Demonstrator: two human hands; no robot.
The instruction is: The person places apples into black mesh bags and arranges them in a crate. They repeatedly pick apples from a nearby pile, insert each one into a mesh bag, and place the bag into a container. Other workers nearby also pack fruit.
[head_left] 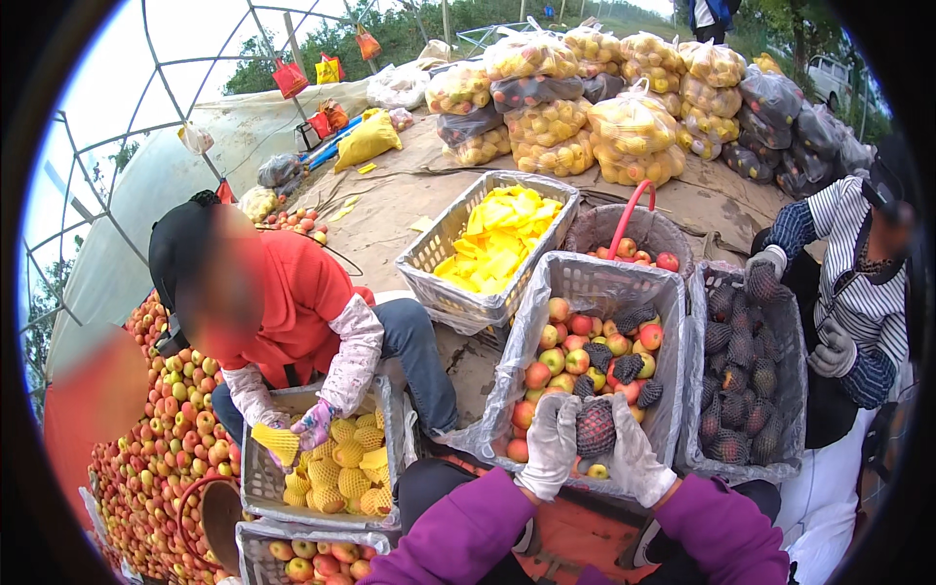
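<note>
Brown sheeting (414, 195) covers the ground. A heap of apples (161, 419) spreads along the left, and stacked bags (546, 136) of fruit, some clear and some dark, stand at the back.

Two co-workers sit by the crates. The one in red (307, 288), to the left, holds a yellow-netted apple (276, 444); the one in stripes (853, 258), to the right, has a gloved hand on a dark-netted apple (762, 281).

The middle crate (671, 312), lined with plastic, holds bare apples with dark nets scattered among them. Just right of it, the right crate (697, 409) holds dark-netted apples. Beyond to the left, the rear crate (444, 292) holds yellow nets (497, 234). The left crate (263, 478) holds yellow-netted apples. A bucket (595, 229) of apples, with a red handle, stands behind the middle crate.

The left hand (551, 444) and right hand (639, 463), in white gloves, are narrowed around a netted apple (595, 427), holding it between them above the near end of the middle crate. The dark net surrounds its red skin.
</note>
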